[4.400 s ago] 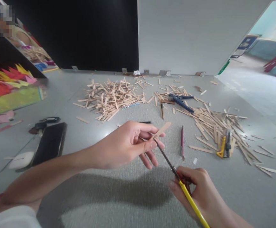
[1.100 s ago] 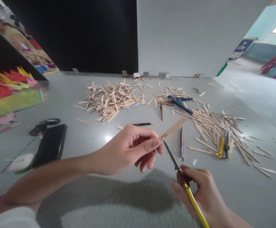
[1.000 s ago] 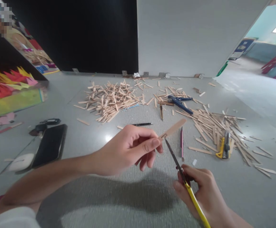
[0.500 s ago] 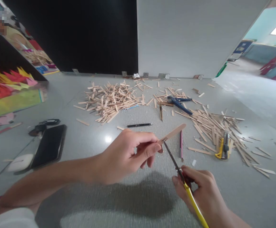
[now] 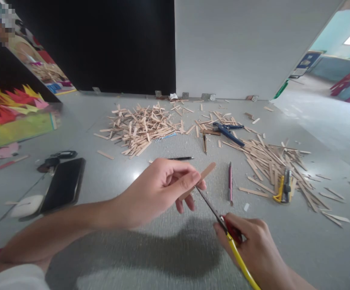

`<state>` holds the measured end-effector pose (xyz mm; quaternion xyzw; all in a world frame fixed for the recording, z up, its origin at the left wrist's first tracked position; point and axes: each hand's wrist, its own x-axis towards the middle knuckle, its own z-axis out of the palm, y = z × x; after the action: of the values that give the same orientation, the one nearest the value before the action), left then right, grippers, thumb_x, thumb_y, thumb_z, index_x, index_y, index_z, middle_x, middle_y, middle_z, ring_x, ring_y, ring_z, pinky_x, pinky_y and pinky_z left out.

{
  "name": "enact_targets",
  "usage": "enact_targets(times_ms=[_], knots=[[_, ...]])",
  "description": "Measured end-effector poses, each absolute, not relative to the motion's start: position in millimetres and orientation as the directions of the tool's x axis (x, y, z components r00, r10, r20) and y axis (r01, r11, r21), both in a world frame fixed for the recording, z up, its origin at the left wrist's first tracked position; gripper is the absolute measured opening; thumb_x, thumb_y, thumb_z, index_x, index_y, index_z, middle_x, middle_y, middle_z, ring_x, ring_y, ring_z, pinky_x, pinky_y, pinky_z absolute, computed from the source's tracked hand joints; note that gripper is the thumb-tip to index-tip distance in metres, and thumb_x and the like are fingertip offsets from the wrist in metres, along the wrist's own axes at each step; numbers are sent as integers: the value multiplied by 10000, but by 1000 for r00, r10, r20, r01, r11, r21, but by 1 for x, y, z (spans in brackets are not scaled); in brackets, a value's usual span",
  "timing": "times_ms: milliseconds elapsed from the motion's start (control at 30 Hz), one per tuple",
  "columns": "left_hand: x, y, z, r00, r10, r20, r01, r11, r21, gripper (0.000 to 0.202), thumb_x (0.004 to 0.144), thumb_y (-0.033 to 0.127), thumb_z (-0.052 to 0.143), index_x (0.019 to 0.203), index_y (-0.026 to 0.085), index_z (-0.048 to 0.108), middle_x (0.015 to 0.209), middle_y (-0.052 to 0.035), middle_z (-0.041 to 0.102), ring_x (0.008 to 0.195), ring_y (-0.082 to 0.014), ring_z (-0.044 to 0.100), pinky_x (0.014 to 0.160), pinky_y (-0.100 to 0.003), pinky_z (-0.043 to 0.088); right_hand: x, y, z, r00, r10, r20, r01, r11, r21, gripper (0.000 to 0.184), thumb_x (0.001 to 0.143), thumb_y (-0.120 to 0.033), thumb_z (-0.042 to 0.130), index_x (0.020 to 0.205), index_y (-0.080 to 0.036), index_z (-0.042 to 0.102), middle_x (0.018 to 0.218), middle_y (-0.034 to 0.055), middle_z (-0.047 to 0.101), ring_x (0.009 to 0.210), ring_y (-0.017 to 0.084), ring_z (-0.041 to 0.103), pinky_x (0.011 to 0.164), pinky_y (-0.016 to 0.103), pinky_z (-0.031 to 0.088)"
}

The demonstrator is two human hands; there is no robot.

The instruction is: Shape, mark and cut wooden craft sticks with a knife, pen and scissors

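Between the thumb and fingers of my left hand (image 5: 159,193) is a flat wooden craft stick (image 5: 207,172), its rounded end pointing up and to the right. My right hand (image 5: 253,241) grips scissors (image 5: 235,249) with yellow and red handles. Their blade tips reach the stick right beside my left fingertips; whether they touch the wood is hard to make out. A black pen (image 5: 181,158) lies just beyond my left hand, partly covered by it. Right of the stick lies a purple pen-like tool (image 5: 230,183).
Piles of craft sticks lie at the back (image 5: 141,129) and right (image 5: 268,161). Blue-handled cutters (image 5: 227,132) and a yellow utility knife (image 5: 284,187) rest nearby. A phone (image 5: 63,185) and white mouse (image 5: 27,206) lie left. A black-and-white panel (image 5: 223,48) stands behind. Another person is partly visible far left.
The stick has slid back through my left fingers, so less of it sticks out. The scissors have moved slightly left along with it.
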<state>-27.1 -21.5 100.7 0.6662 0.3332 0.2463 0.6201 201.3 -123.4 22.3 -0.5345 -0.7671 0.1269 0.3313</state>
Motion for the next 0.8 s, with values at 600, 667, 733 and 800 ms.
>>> enact_targets(times_ms=[600, 667, 733, 800], knots=[[-21, -25, 98, 764, 626, -159, -82, 338, 938, 361, 1104, 368, 625, 882, 101, 725, 783, -79, 781, 653, -113, 742, 617, -164, 588, 199, -129, 13, -247, 873, 422, 685, 465, -561, 407, 1010, -190, 574, 641, -231, 406, 564, -112, 247, 514, 98, 139, 414, 222, 200], [-21, -24, 97, 782, 602, -160, -80, 352, 933, 377, 1107, 379, 617, 868, 106, 716, 789, -81, 781, 638, -106, 740, 599, -152, 571, 199, -128, 14, -243, 878, 413, 681, 458, -571, 412, 1008, -191, 574, 637, -231, 402, 568, -110, 244, 519, 100, 135, 416, 227, 197], [-21, -22, 96, 799, 579, -161, -85, 374, 924, 385, 1098, 398, 631, 841, 117, 692, 848, -90, 790, 647, -113, 754, 573, -150, 559, 199, -127, 14, -245, 880, 407, 675, 456, -580, 410, 1012, -196, 574, 636, -230, 413, 568, -108, 252, 512, 97, 146, 420, 227, 202], [-21, -21, 96, 817, 554, -161, -88, 396, 914, 384, 1088, 411, 643, 829, 128, 670, 912, -103, 798, 655, -129, 767, 555, -165, 562, 199, -127, 15, -245, 881, 405, 674, 455, -582, 410, 1015, -205, 574, 635, -230, 423, 558, -105, 265, 499, 93, 160, 420, 228, 207]])
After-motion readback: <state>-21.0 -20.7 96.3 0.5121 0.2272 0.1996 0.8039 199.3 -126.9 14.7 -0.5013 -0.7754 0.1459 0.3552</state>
